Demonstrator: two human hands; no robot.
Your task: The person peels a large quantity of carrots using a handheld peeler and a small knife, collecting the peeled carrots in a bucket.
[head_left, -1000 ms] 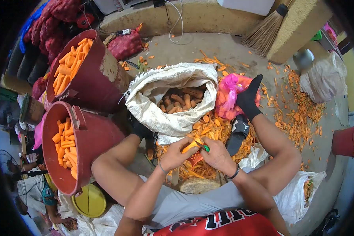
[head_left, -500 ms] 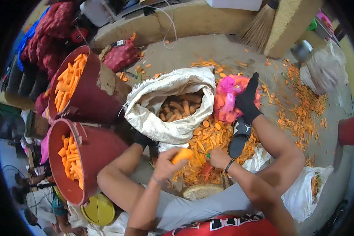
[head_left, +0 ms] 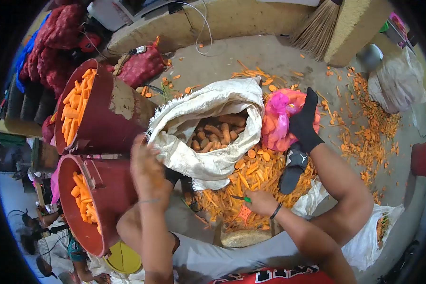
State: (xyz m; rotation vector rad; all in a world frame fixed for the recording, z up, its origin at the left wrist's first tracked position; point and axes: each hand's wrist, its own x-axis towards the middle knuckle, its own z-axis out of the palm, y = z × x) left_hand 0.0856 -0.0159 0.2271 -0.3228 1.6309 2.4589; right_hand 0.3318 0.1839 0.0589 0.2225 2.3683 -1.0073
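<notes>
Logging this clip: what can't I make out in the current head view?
All in the head view:
- Left hand: motion blur hides its fingers and whether it holds anything.
- Green handle: mostly covered by the right hand.
- Bottom of the white sack's load: hidden by its front wall and the carrots on top.
- Far-right bucket: cut off by the dark edge.

Clock positions are taken from the woven sack, which stands on the floor and contains unpeeled carrots. At eight o'clock, the lower bucket lies tilted, peeled carrots inside. At nine to ten, the upper bucket also contains carrots. Mesh bag: between ten and eleven. Broom: between one and two, beside the pillar. Plastic bag: three o'clock. Slipper: four, on or beside peelings.
</notes>
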